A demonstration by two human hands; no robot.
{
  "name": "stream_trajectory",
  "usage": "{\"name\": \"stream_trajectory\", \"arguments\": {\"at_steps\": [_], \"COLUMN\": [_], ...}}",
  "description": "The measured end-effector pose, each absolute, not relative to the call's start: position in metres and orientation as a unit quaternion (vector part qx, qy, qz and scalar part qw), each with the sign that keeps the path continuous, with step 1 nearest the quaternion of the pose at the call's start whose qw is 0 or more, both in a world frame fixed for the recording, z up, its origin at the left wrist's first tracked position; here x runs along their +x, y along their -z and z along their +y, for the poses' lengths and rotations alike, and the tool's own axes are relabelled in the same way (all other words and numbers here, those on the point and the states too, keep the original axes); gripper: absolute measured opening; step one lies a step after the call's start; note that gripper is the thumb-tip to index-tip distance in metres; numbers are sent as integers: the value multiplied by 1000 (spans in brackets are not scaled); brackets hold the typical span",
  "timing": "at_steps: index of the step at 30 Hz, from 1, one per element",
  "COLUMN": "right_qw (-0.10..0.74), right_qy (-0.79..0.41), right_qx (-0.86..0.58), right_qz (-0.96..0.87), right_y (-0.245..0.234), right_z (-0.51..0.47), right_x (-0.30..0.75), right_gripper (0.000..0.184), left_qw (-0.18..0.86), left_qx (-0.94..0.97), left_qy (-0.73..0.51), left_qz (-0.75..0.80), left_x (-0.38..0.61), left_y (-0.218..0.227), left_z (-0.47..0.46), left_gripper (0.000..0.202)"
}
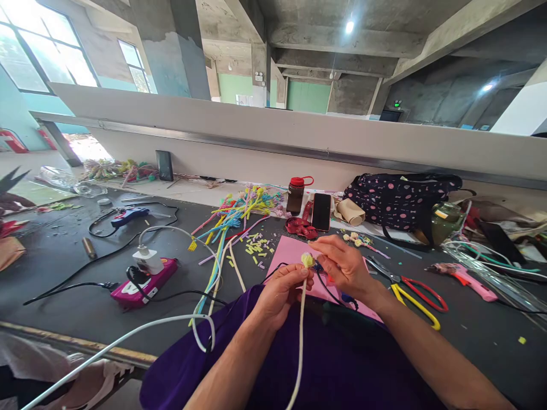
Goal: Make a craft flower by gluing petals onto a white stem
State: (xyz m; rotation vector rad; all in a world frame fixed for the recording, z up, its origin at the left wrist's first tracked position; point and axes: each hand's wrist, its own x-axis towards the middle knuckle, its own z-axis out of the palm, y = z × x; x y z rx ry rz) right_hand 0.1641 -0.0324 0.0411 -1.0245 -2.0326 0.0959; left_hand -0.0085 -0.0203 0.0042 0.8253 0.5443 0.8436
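My left hand (284, 290) is closed, pinching a long cream pipe-cleaner stem (301, 336) just under a small pale yellow flower head (307, 260). The stem hangs down over my dark purple clothing. Beside the flower, my right hand (342, 265) has bent fingers held apart, its fingertips close to the petals; I cannot make out anything between them. Under and behind my right hand lies a pink mat (286, 250). Part of a blue object with a black cable shows beneath that hand, mostly hidden.
Scissors (399, 279) with red and yellow handles and a pink glue gun (468, 282) lie to the right. Left are a magenta power strip (143, 285), cables and a blue tool (130, 215). Coloured pipe cleaners (239, 208), a phone (321, 212) and a patterned bag (397, 199) lie behind.
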Motion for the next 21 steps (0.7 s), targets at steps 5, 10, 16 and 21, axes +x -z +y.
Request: {"name": "stream_trajectory", "arguments": {"at_steps": [5, 10, 16, 21], "right_qw": [476, 450, 418, 418], "right_qy": [-138, -369, -490, -513], "right_qx": [-458, -468, -406, -384], "right_qz": [-738, -665, -648, -644], "right_y": [-47, -43, -27, -24], "right_z": [-36, -35, -36, -38], "right_x": [161, 155, 139, 136], "right_gripper": [14, 19, 20, 19], "left_qw": [793, 754, 677, 678], "left_qx": [383, 375, 395, 413], "left_qy": [-403, -473, -555, -553], "left_qz": [250, 259, 279, 252], "left_x": [-8, -8, -7, -8], "left_y": [-4, -6, 0, 2], "left_z": [-20, -21, -19, -21], "left_gripper": [16, 15, 15, 14]}}
